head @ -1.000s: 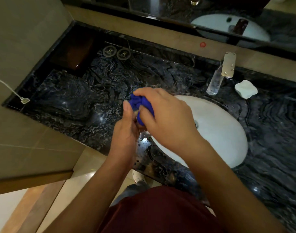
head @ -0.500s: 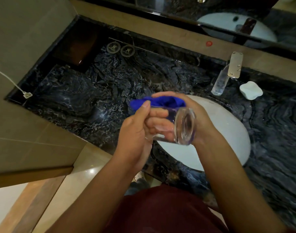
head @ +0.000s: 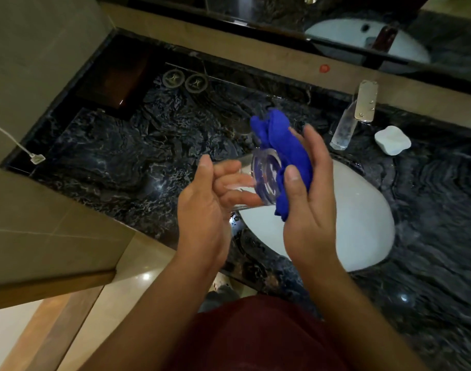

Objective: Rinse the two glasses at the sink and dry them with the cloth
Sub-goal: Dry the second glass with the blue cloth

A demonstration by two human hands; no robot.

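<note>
Carefully now: my left hand [head: 202, 202] grips the slick, breakable glass [head: 258, 180] round its wall; my right hand [head: 306, 199] pinches the soft cloth [head: 285, 145] against its thick base.

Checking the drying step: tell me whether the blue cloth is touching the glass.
Touching. The head view shows the blue cloth, held in the right hand, pressed against the base of the glass, which the left hand holds sideways.

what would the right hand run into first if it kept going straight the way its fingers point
Judging from the single head view, the right hand, holding the blue cloth, has its fingers pointing up and away toward the back of the counter. Past the cloth, the first thing looks like the tap, though depth is unclear.
</note>
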